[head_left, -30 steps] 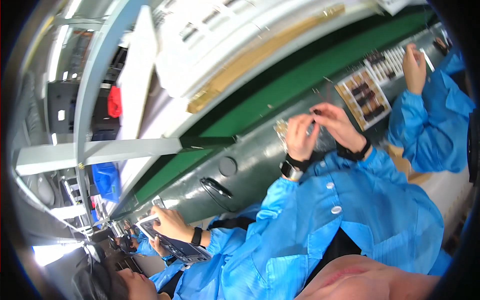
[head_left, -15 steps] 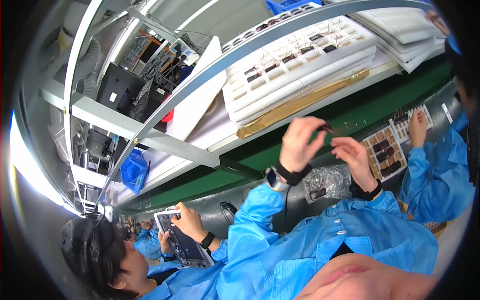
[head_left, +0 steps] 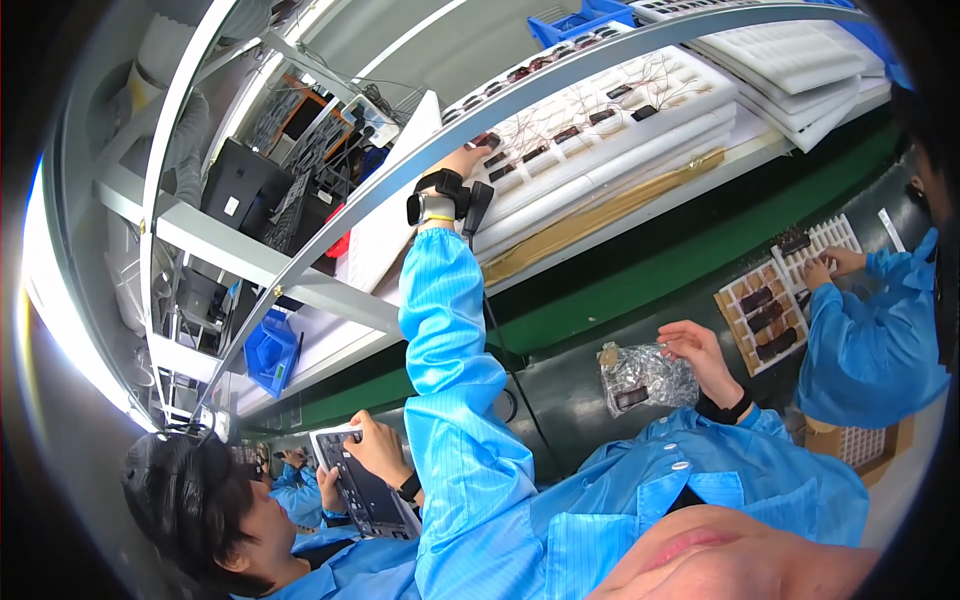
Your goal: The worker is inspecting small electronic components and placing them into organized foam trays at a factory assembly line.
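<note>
My left hand [head_left: 462, 162], with a watch at its wrist, reaches up to the white foam tray [head_left: 590, 165] on the shelf. Its fingers close on a small dark part with thin wires [head_left: 485, 141] at the tray's left end. Several similar dark parts sit in rows in the tray's slots, their thin wires lying loose over the foam. My right hand [head_left: 695, 352], a black band round its wrist, hovers beside a crinkled clear plastic bag [head_left: 655, 378]. Its fingers are apart and hold nothing. A small dark piece [head_left: 632, 396] shows at the bag's near edge.
A grey metal rail [head_left: 560, 75] crosses in front of the shelf. To the right, a co-worker's hands work over a white slotted tray [head_left: 828, 238], near another tray with dark blocks [head_left: 763, 312]. At left, another person holds a flat dark panel [head_left: 372, 490]. A blue bin [head_left: 270, 352] stands on the shelf.
My left hand has moved up and left from beside my right hand to the foam tray, taking the wired part along. My right hand has dropped slightly toward the plastic bag.
</note>
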A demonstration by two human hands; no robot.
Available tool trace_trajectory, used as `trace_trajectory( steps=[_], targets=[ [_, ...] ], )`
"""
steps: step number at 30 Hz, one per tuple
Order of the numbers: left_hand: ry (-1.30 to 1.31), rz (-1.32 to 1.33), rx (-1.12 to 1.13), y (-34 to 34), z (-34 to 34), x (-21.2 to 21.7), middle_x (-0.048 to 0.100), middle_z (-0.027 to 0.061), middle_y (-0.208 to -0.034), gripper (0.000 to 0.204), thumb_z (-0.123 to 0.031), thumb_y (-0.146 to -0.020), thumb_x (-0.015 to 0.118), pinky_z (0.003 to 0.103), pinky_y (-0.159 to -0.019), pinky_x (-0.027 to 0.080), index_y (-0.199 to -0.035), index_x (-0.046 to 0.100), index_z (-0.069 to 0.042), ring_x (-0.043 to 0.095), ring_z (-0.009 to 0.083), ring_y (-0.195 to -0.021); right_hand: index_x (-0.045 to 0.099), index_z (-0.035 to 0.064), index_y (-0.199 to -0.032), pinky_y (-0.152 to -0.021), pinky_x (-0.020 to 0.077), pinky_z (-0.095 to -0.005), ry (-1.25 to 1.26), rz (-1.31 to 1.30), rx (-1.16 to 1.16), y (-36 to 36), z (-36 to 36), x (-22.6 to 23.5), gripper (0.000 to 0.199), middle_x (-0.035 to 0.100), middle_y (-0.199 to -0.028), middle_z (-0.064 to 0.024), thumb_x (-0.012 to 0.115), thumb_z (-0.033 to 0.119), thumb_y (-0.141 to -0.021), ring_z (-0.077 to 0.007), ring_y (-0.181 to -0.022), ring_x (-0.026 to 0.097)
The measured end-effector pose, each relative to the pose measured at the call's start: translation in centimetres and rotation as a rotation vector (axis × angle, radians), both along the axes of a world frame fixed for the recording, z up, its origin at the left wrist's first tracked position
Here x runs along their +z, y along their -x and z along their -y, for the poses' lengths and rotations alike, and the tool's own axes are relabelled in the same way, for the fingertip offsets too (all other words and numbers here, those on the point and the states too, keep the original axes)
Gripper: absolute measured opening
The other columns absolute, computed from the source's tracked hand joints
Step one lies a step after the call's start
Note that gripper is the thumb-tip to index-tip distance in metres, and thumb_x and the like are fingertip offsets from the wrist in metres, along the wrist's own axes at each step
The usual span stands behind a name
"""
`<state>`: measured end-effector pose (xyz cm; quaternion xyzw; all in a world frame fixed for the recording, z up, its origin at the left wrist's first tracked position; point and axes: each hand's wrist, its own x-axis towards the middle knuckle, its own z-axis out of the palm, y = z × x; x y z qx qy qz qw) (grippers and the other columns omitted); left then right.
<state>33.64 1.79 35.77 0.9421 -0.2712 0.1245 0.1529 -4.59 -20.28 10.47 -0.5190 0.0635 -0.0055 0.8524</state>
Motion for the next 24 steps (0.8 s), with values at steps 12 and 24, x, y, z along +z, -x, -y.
trace_trajectory(
  steps=[12, 24],
  targets=[
    [-0.133, 0.094, -0.027, 0.1, 0.5, 0.6, 0.073, 0.0086, -0.102, 0.034, -0.017, -0.076, 0.078, 0.035, -0.084, 0.053, -0.108, 0.072, -0.009, 0.068, 0.0234, -0.088, 0.061, -0.0024, -0.111, -0.077, 0.0477, -0.0255, 0.039, -0.004, -0.028, -0.1, 0.4, -0.4, 0.025, 0.067, -0.099, -0.0098, 0.053, 0.005, -0.089, -0.0136, -0.087, 0.062],
    [0.027, 0.398, -0.182, 7.8, 0.3, -0.9, 0.065, 0.0213, -0.117, 0.034, -0.019, -0.091, 0.058, 0.042, -0.099, 0.045, -0.121, 0.063, -0.004, 0.059, 0.0395, -0.112, 0.064, 0.0002, -0.109, -0.074, 0.0458, -0.0236, 0.042, -0.087, -0.048, 0.5, 0.4, -2.5, 0.022, 0.068, -0.095, -0.0067, 0.059, 0.008, -0.089, -0.0094, -0.082, 0.058]
  ],
)
